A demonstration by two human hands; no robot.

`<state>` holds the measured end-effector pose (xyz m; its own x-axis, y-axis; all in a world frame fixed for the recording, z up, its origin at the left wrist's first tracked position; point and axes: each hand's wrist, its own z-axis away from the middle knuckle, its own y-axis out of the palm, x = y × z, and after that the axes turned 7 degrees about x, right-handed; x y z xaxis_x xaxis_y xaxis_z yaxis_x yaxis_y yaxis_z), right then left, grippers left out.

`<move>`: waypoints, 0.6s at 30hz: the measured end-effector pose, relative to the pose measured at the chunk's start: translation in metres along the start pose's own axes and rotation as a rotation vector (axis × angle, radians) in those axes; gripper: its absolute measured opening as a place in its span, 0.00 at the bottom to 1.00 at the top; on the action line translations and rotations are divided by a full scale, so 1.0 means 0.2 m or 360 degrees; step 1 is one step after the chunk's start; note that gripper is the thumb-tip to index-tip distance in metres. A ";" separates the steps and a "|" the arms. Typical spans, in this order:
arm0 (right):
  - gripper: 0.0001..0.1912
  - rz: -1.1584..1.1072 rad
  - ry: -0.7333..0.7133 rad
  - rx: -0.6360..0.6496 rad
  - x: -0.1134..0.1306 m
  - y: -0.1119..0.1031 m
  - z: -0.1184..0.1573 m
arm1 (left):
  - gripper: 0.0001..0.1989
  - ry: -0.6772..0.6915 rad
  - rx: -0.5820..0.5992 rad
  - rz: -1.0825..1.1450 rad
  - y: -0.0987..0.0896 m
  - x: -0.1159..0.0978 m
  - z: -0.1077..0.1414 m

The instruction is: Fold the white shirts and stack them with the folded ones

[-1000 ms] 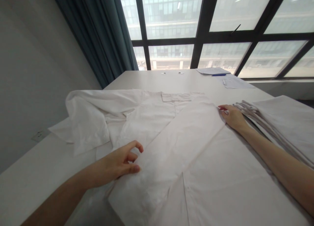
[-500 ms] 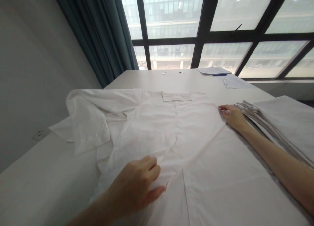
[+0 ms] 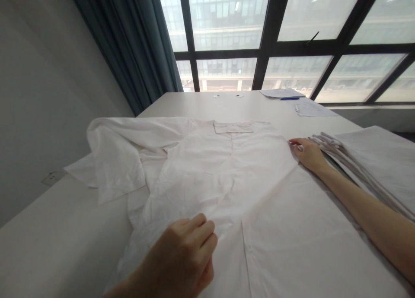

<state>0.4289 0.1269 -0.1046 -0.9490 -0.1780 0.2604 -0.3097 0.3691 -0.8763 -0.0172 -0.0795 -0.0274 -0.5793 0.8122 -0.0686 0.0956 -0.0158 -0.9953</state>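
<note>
A white coat (image 3: 275,211), much like a lab coat, lies spread over the table with its neck end facing away from me. Its left sleeve (image 3: 119,160) is bent and creased, while a long slit runs down the near middle. My left hand (image 3: 184,255) is closed above the lower part of the coat; its fingertips are curled under, so anything in them is hidden. At the coat's far right edge, my right hand (image 3: 309,155) pinches the cloth between thumb and fingers, its forearm stretched along that side.
A stack of folded white cloth (image 3: 379,160) sits right of my right arm. Papers (image 3: 282,93) and a blue pen (image 3: 289,98) lie at the back right of the white table (image 3: 191,103). Beyond are a dark curtain (image 3: 136,43) and windows; a wall socket (image 3: 52,178) is at left.
My left hand has shifted slightly right and toward me, and its thumb and fingers have curled together. The right hand stays where it was, and the coat looks nearly unchanged.
</note>
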 end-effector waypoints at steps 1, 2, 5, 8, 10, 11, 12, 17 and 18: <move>0.16 -0.0001 -0.0002 -0.0003 0.00 0.00 0.00 | 0.06 0.0018 -0.0047 0.0022 -0.01 0.00 0.00; 0.16 0.0000 -0.0003 -0.0005 0.00 0.00 0.00 | 0.06 0.0039 -0.0084 0.0048 -0.01 0.00 -0.01; 0.16 0.0006 0.0000 -0.0004 0.00 0.00 0.00 | 0.07 0.0156 -0.0116 0.0172 0.00 0.00 -0.03; 0.15 0.0018 0.0000 0.0005 0.00 0.00 0.00 | 0.08 0.0253 -0.0116 0.0294 0.03 0.02 -0.04; 0.15 0.0033 -0.0001 0.0007 0.01 -0.01 0.00 | 0.09 0.0207 -0.0166 0.0323 0.05 0.04 -0.05; 0.15 0.0044 -0.0002 0.0006 0.02 -0.01 0.00 | 0.09 0.0158 -0.0190 0.0316 0.07 0.06 -0.05; 0.15 0.0056 -0.0004 0.0004 0.03 -0.02 0.01 | 0.09 0.0105 -0.0192 0.0298 0.08 0.07 -0.05; 0.18 0.0160 -0.0166 0.0021 0.14 -0.07 0.02 | 0.30 -0.0051 0.0048 0.0156 0.14 0.12 -0.03; 0.18 0.0158 -0.0257 0.0039 0.17 -0.09 0.02 | 0.31 -0.0071 0.0085 0.0148 0.15 0.12 -0.03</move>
<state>0.4031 0.1114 -0.0823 -0.9524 -0.2863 0.1053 -0.2112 0.3700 -0.9047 -0.0240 -0.0578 -0.0577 -0.6055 0.7791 -0.1626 0.1082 -0.1219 -0.9866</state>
